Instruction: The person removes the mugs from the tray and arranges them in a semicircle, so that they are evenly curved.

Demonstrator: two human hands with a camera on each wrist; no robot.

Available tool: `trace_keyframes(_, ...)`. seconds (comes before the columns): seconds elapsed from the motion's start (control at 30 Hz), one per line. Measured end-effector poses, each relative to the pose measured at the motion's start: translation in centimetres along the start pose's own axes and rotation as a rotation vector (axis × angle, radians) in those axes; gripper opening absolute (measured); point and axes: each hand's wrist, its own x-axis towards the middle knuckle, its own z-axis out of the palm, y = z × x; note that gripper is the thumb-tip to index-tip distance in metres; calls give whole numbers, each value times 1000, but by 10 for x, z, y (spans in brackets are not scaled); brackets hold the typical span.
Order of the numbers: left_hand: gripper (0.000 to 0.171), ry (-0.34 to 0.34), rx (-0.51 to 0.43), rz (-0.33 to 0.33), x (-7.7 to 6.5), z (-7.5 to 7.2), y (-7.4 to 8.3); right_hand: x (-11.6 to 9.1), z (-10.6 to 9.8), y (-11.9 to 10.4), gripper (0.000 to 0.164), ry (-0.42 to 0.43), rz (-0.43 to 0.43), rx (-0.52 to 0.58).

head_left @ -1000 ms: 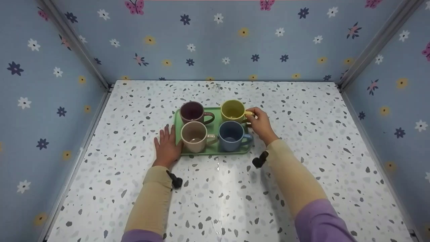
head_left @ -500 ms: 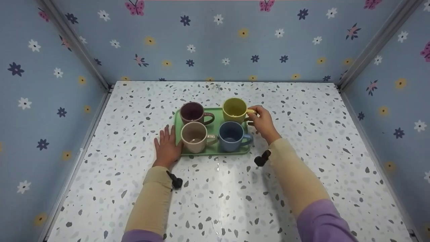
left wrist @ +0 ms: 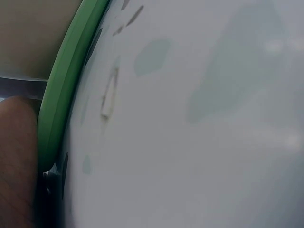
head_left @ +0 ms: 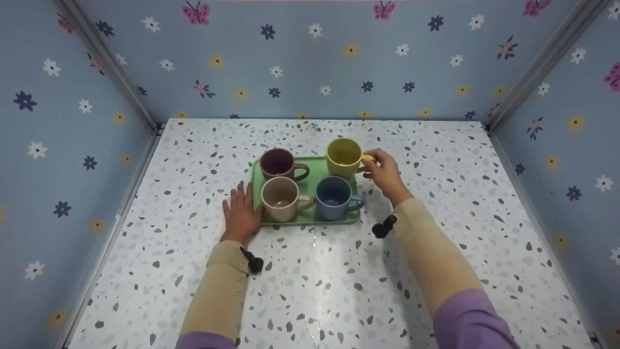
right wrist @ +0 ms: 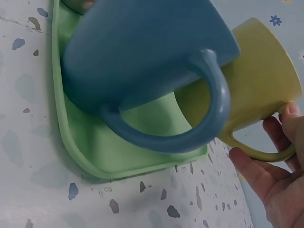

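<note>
My right hand (head_left: 385, 174) pinches the handle of a yellow mug (head_left: 343, 162) at the back right corner of a green tray (head_left: 305, 167). In the right wrist view the yellow mug (right wrist: 261, 71) leans, with thumb and fingers at its handle, behind the blue mug (right wrist: 147, 52). My left hand (head_left: 240, 213) lies with straight fingers at the tray's left edge, its thumb by the beige mug (head_left: 281, 201). The left wrist view catches only the tray's green rim (left wrist: 66, 80) and a bit of that hand. A dark purple mug (head_left: 277, 165) stands at the back left of the tray.
The tray sits on a white speckled table (head_left: 310, 271). Flower-patterned walls (head_left: 310, 58) close in the back and both sides. The blue mug stands at the tray's front right, its handle jutting past the tray's edge.
My right hand has moved right and away from me, carrying the yellow mug from beside the blue mug toward the tray's back right corner. The left hand and the other mugs have stayed put.
</note>
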Motion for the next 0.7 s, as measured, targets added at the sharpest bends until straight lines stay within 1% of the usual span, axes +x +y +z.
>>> trace_keyframes(0.1,72,12,-2,3,-2,-1,1,0,-3,-1,21,7,17,0)
trace_keyframes(0.23,72,9,8,2,-2,-1,1,0,-8,-1,21,10,37,20)
trace_keyframes(0.43,73,5,11,-4,-2,-2,2,1,-16,1,21,10,27,54)
trace_keyframes(0.7,73,-15,7,-15,-1,-1,1,1,-28,2,24,46,55,23)
